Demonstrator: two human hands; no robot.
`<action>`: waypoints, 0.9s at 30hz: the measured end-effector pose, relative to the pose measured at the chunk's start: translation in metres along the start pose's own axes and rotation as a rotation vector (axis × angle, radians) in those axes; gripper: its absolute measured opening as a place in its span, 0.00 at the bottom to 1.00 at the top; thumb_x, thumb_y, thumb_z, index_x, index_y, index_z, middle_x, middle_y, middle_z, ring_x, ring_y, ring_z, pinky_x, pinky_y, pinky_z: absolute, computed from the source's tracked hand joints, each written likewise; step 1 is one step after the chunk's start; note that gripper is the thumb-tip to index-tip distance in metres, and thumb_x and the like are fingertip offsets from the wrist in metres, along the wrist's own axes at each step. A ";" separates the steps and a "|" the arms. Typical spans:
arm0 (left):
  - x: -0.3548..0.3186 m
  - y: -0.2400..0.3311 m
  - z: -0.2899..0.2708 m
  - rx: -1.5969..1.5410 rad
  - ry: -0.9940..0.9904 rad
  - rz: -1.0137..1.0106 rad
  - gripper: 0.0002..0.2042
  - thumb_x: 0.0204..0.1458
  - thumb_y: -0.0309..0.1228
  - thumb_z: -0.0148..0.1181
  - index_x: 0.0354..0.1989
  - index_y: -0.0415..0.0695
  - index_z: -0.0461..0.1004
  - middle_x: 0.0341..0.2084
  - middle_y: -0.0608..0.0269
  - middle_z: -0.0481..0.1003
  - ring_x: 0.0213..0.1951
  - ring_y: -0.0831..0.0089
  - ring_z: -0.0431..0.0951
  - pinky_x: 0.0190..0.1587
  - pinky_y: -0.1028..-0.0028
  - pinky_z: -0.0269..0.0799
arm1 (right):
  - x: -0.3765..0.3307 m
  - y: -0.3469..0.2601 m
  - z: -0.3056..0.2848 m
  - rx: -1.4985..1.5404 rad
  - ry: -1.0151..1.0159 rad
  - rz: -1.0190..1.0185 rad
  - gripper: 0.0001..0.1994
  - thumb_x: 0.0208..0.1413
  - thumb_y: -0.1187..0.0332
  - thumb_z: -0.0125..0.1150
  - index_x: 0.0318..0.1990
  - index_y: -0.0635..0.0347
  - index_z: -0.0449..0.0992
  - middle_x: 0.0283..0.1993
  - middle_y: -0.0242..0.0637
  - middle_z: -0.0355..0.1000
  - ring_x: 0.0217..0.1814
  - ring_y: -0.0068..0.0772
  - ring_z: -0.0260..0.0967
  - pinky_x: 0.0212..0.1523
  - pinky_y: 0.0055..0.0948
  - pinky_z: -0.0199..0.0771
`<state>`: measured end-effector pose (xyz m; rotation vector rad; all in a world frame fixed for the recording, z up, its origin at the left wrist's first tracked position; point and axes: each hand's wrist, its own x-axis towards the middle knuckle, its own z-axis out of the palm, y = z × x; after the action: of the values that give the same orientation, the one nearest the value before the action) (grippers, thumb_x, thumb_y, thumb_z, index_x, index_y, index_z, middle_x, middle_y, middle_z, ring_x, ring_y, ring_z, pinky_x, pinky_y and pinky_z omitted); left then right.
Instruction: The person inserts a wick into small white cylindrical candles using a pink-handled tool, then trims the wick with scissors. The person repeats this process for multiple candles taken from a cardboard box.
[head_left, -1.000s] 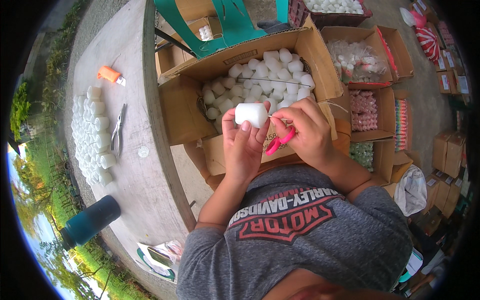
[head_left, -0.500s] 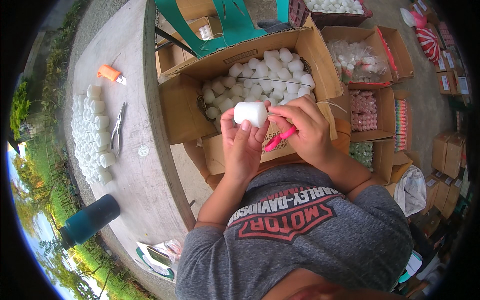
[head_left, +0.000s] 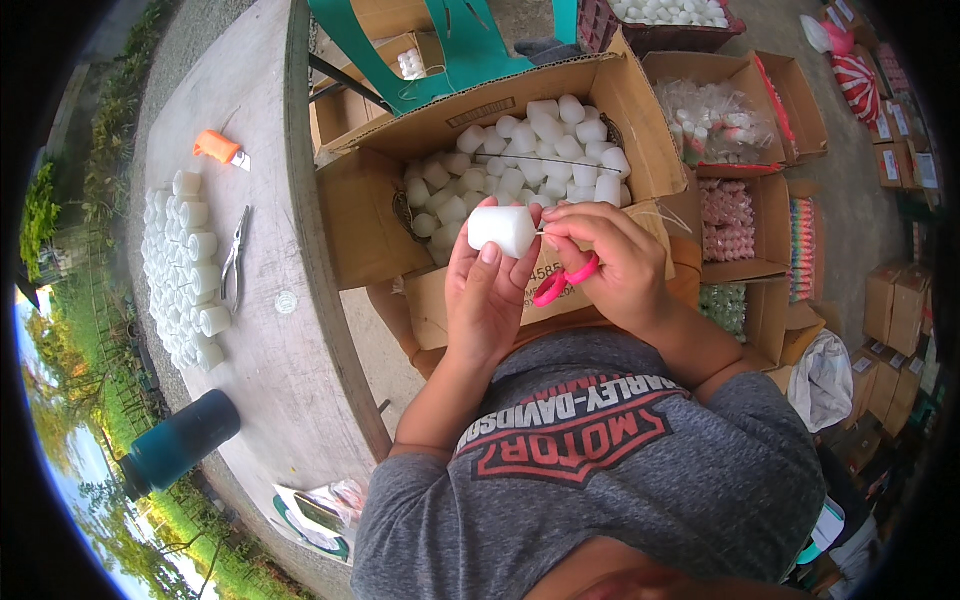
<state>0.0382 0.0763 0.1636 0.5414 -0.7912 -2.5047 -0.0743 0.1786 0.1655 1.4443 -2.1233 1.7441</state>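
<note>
White candle [head_left: 502, 229], short stubby cylinder (wick end rightward), left hand [head_left: 487, 290] gripping

Both forearms rose from the lower part of the view and met in front of the chest. The left hand [head_left: 487, 290] was raised with its palm turned toward the person, fingers [head_left: 470, 240] stretched upward and curled at the tips, the thumb [head_left: 522, 262] pressed in from the right side. The right hand [head_left: 607, 262] sat just beside it, touching it, fingers bent inward in a loose fist and the wrist angled back toward the right elbow. Both hands were closed in a grip.
</note>
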 end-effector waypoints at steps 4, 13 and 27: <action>-0.001 0.000 0.000 0.004 -0.005 0.000 0.24 0.58 0.30 0.50 0.61 0.38 0.52 0.55 0.49 0.63 0.61 0.57 0.62 0.62 0.66 0.63 | 0.001 0.001 0.001 -0.011 -0.003 -0.028 0.10 0.44 0.78 0.66 0.36 0.63 0.74 0.36 0.39 0.73 0.37 0.37 0.73 0.37 0.29 0.75; -0.001 -0.003 -0.001 0.005 -0.003 0.000 0.24 0.58 0.31 0.51 0.61 0.37 0.52 0.55 0.50 0.63 0.61 0.57 0.62 0.62 0.64 0.62 | 0.000 0.002 0.001 -0.033 0.000 -0.046 0.10 0.44 0.78 0.66 0.36 0.63 0.74 0.36 0.40 0.73 0.37 0.38 0.73 0.37 0.30 0.75; 0.001 0.004 -0.002 -0.062 0.028 -0.009 0.25 0.58 0.32 0.52 0.60 0.37 0.53 0.55 0.48 0.64 0.60 0.57 0.63 0.62 0.65 0.63 | 0.002 -0.001 0.004 0.100 0.038 0.033 0.11 0.44 0.77 0.67 0.37 0.64 0.76 0.36 0.41 0.75 0.39 0.37 0.75 0.38 0.29 0.78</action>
<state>0.0390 0.0721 0.1642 0.5588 -0.6997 -2.5147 -0.0731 0.1739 0.1656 1.3941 -2.0818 1.8994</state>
